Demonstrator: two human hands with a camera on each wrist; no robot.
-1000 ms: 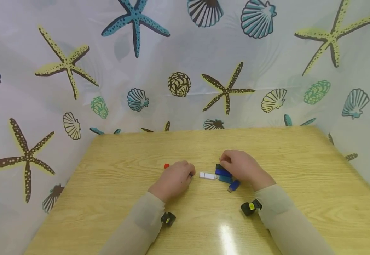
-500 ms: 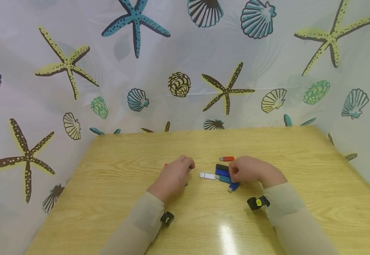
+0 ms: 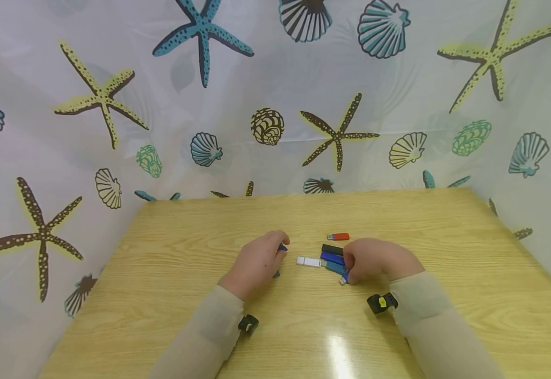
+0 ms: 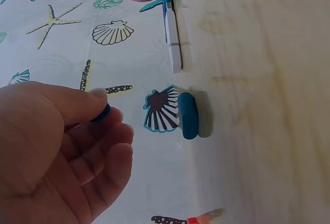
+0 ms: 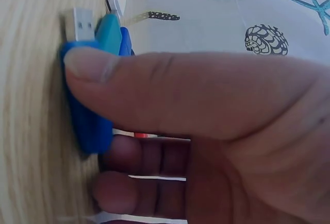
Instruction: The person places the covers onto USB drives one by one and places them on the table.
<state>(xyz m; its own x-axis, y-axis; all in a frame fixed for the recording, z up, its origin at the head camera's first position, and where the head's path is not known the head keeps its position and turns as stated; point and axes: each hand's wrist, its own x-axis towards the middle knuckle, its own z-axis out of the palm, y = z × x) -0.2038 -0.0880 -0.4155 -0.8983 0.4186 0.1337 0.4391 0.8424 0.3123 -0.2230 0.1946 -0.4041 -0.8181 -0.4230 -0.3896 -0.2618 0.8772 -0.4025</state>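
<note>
- Blue USB stick (image 5: 87, 131): solid blue body, one rounded end, bare silver metal plug at the other. Gripped by right-hand fingers (image 5: 116, 198), thumb across the body near the plug. Low at the surface (image 3: 199, 252), contact unclear. Plug pointed toward the person, slightly left. Just beside the teal stick (image 3: 335, 267).
- Blue cap-like piece (image 4: 102, 113): small, dark, edge rounded, mostly covered. Pinched between left-hand fingers (image 4: 117, 154) and thumb, held up off the surface. Near the teal piece (image 4: 188, 116), not touching it. Well left of the blue USB stick.
</note>
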